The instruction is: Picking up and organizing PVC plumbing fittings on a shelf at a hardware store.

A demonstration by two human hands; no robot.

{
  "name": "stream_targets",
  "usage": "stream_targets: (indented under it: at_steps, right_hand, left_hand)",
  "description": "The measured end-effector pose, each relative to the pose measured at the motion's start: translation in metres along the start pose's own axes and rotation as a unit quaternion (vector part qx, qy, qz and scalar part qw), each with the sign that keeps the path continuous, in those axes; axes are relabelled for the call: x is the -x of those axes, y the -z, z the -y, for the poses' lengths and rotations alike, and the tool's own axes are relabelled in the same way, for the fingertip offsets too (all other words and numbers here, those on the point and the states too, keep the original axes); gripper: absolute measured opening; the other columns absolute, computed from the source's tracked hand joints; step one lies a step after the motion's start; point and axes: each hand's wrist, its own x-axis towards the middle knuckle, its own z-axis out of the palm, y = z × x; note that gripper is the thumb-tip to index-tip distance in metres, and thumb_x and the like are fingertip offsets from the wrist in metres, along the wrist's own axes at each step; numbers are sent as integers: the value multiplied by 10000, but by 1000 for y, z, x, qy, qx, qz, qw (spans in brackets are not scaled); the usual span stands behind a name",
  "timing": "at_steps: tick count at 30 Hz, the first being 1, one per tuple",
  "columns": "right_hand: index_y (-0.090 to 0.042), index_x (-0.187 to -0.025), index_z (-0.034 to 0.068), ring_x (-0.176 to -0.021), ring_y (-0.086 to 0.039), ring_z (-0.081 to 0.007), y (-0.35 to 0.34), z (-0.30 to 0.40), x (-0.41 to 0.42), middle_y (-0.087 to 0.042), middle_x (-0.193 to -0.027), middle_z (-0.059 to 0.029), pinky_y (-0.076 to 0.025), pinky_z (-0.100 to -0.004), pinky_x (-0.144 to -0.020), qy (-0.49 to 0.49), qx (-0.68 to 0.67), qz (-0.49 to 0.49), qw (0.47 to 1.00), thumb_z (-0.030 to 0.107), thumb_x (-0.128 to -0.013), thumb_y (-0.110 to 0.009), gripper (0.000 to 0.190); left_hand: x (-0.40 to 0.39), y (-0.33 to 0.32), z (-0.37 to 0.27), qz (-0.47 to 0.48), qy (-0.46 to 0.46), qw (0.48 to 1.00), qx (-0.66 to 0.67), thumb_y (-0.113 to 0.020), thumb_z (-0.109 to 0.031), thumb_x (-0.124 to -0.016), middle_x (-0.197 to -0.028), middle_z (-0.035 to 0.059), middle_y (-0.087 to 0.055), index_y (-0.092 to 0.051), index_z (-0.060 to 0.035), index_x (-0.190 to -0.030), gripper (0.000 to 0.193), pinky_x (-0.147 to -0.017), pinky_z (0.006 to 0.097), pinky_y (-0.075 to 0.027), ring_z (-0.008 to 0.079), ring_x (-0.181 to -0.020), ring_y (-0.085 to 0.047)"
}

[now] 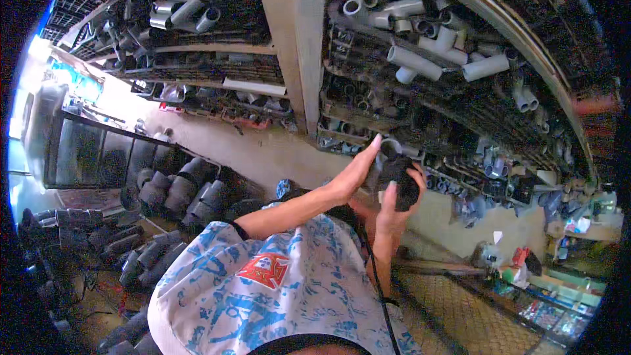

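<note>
My right hand (394, 207) is wrapped around a dark, rounded object (403, 182), perhaps a pipe fitting, with the thumb on the near side and fingertips curling over its right edge. Just left of it is my left hand (357, 172), its fingers stretched upward along the object's side; whether it grips or only touches cannot be told. A grey, open-ended pipe fitting (391, 147) shows its round mouth just above the dark object; whether the two are joined is unclear. A dark cord hangs down beside my right forearm.
Ahead, shelves split by a wooden post (308, 49) hold many grey plastic pipe fittings (414, 61). More dark fittings (185, 187) are piled at the left, near a dark cabinet (93, 150). A glass-topped counter (557, 305) with small goods stands at the lower right.
</note>
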Motion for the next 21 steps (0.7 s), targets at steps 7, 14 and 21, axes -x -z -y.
stream_targets:
  at_steps: [7,14,21]
  right_hand:
    - [-486,-1131,30,-1095,-475,-236,-7,-20,-13,-477,-1187,-122,-358,-360,-969,-112,-144,-72,981,97,-799,-639,372]
    - [-510,-1139,29,-1098,-482,-208,-5,-44,-16,-505,-1180,-104,-357,-340,-972,-15,-124,44,991,122,-828,-620,342]
    - [-492,-1185,52,-1038,-503,-196,-21,-20,-11,-522,-1145,-78,-392,-352,-949,-263,-254,69,928,183,-815,-628,415]
  left_hand:
    - [14,-14,3,-15,-194,959,-207,-658,-266,-876,-977,-13,-570,-534,-48,-1076,321,-766,258,-454,81,-858,-524]
    - [18,4,-17,-6,-113,971,-208,-589,-334,-910,-1029,1,-605,-493,-56,-1320,504,-834,246,-433,78,-948,-518]
    - [13,26,-2,64,-109,991,36,-463,-691,-798,-1362,87,-416,-213,-79,-1471,943,-1033,344,-338,200,-1209,-445]
